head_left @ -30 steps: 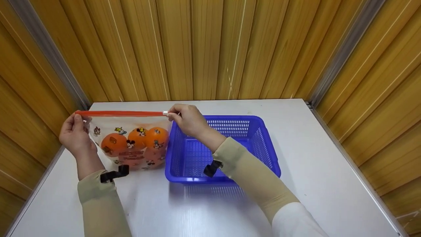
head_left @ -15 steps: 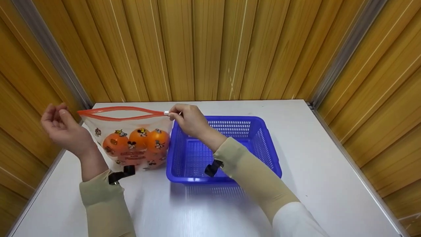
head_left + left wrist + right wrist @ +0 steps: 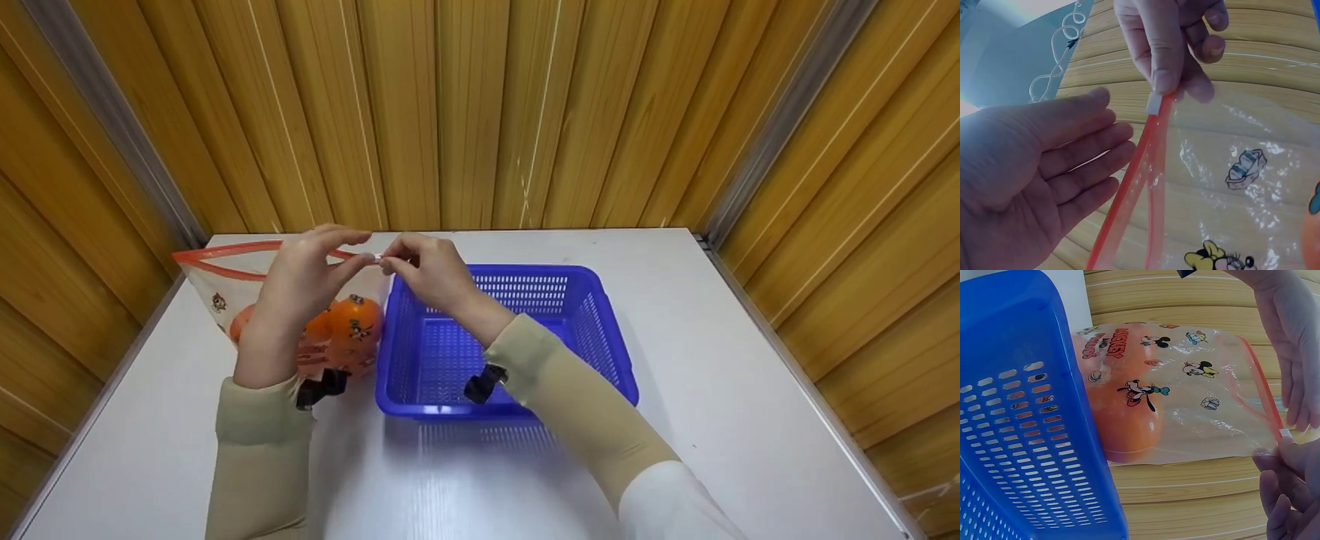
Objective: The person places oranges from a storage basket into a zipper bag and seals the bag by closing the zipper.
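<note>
A clear zip bag (image 3: 217, 301) with a red zip edge and cartoon prints hangs left of the blue basket. Several round oranges (image 3: 354, 321) lie inside it. Its mouth gapes on the left and narrows toward a white slider (image 3: 1154, 103) at the right corner. My right hand (image 3: 433, 274) pinches that corner between thumb and fingers, right by the slider. My left hand (image 3: 298, 283) is raised in front of the bag and hides part of its middle. In the left wrist view, its fingers (image 3: 1086, 149) are straight, beside the zip strip and apart from it.
A blue perforated plastic basket (image 3: 442, 410) stands right of the bag, under my right forearm. Both rest on or over a white table (image 3: 750, 420). Wood-patterned panels (image 3: 472, 112) enclose the back and sides.
My left hand has let go of the bag's left corner and swung right, to near the slider. The bag's mouth has parted. My right hand keeps its pinch in place.
</note>
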Action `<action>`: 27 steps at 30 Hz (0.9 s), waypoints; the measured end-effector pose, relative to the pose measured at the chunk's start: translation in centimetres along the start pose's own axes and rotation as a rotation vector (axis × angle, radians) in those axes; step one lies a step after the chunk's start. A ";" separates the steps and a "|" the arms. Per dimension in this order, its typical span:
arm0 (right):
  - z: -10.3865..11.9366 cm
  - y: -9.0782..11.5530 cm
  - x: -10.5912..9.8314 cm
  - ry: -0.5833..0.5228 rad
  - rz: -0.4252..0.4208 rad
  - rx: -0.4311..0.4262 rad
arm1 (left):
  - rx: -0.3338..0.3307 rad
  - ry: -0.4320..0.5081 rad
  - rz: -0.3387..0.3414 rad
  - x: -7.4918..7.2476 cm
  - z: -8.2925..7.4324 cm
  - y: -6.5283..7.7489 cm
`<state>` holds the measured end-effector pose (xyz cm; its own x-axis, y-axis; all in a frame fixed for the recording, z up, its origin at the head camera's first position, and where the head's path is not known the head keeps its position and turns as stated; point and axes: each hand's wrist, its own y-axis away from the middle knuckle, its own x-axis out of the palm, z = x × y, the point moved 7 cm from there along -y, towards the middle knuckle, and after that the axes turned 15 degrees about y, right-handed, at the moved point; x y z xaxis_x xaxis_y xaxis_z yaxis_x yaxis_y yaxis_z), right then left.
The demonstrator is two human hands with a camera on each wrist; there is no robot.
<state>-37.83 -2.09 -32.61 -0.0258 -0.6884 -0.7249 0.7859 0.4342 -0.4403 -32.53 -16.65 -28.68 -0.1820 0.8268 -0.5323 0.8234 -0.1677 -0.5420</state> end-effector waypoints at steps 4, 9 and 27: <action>-0.1 0.0 0.0 -0.028 -0.021 -0.015 | -0.065 -0.034 0.145 1.5 0.5 -0.7; -0.3 0.0 0.1 -0.026 -0.026 -0.025 | -0.084 -0.082 0.174 2.2 0.9 -1.1; -0.1 0.1 -0.1 -0.013 -0.052 -0.053 | -0.022 -0.141 0.166 1.4 1.2 -1.0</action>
<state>-37.75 -1.89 -32.60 -0.0575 -0.7179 -0.6937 0.7498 0.4277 -0.5048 -34.32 -15.95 -29.69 -0.1146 0.7054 -0.6995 0.8596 -0.2824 -0.4257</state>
